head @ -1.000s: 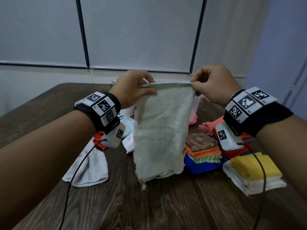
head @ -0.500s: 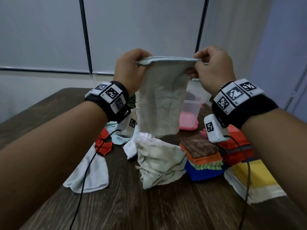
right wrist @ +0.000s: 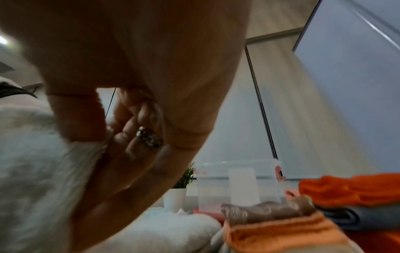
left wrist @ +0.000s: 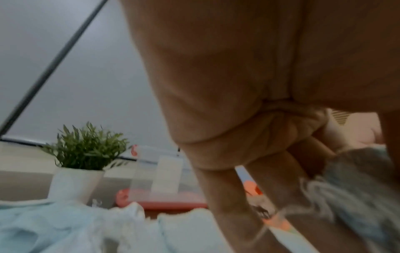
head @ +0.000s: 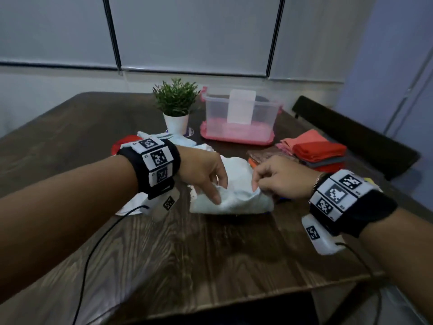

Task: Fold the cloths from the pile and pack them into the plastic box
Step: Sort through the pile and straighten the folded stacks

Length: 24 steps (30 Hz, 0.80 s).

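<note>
Lying crosswise on the worktop (head: 210, 249), the white cloth (head: 236, 195) spans both hands: left hand (head: 203, 174) pinches one end, right hand (head: 278, 181) the other (box (head: 239, 113) beyond).

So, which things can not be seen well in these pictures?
- Left hand on the white cloth: grip hidden by the hand's back in the head view, blurred in the left wrist view.
- Plastic box: contents unclear through its hazy wall.
- Brown patterned cloth: mostly hidden behind the right hand, head view.
</note>
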Each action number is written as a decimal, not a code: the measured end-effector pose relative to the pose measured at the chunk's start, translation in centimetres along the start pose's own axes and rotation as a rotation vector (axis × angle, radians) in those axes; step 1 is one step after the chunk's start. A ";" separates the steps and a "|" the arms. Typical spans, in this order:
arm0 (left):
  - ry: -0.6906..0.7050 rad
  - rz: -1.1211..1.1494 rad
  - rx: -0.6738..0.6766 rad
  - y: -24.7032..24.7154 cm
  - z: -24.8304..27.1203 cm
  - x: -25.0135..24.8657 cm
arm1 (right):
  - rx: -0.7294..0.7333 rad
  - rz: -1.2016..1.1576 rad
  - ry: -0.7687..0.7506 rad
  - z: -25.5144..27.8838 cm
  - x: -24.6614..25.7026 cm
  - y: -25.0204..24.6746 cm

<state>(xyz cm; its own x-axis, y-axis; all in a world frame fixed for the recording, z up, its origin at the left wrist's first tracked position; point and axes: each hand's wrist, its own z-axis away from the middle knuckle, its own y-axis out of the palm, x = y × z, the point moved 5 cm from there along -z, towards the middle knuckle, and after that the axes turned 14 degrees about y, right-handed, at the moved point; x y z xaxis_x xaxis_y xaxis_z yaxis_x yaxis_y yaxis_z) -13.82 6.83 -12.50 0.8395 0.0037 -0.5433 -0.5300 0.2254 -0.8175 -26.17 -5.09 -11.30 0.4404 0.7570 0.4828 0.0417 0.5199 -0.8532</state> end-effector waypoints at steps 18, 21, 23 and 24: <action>-0.207 -0.335 -0.775 -3.9 -3.3 9.4 | -0.533 -0.027 0.156 -8.3 -3.3 -1.9; -0.100 -0.269 -0.592 -2.1 -3.9 7.7 | -0.258 0.127 0.061 -7.4 -2.9 1.4; -0.093 -0.200 -0.255 0.9 -4.6 6.6 | -0.044 0.263 0.046 -7.0 -3.5 4.4; -0.100 -0.222 -0.119 2.3 -4.9 6.5 | 0.020 0.356 0.044 -7.0 -3.9 5.7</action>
<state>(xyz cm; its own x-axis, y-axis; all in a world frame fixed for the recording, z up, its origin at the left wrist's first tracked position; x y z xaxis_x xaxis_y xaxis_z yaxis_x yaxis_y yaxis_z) -10.22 2.60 -18.85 0.9412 0.0649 -0.3317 -0.3372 0.1156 -0.9343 -21.37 -7.91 -19.42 0.4625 0.8743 0.1470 -0.1386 0.2350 -0.9621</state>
